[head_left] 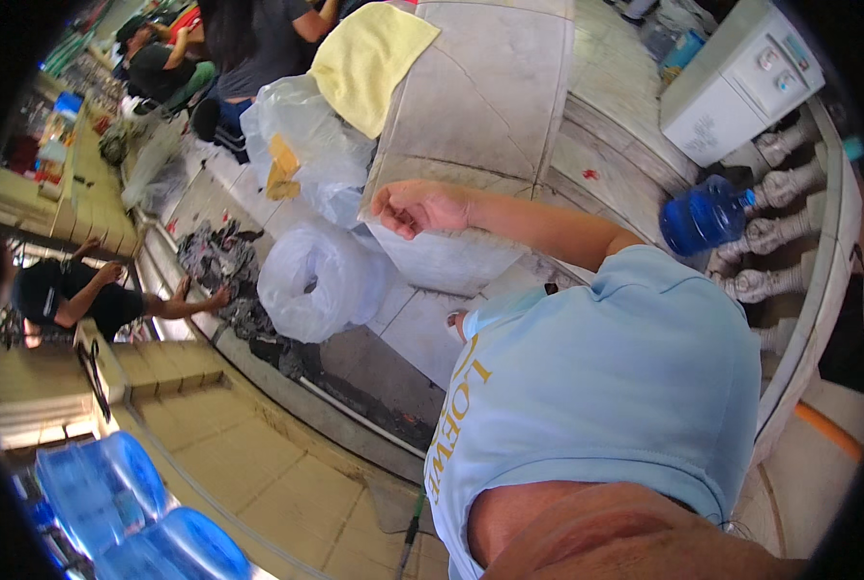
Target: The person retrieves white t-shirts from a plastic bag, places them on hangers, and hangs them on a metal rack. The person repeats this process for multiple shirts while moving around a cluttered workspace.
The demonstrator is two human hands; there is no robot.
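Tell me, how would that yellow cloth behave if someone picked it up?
The yellow cloth would probably go floppy, since it drapes over the edge of the tiled table. It is likely light for its size, as it looks like a spread sheet of fabric. Rolling seems unlikely, given how flat it lies.

A pale tiled tabletop (475, 121), perhaps cracked, lies flat.

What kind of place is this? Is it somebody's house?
Maybe! It looks like a tiled porch or terrace, at a home or perhaps a small workplace. See the pale railing with rounded posts, the tiled floor and the white water dispenser.
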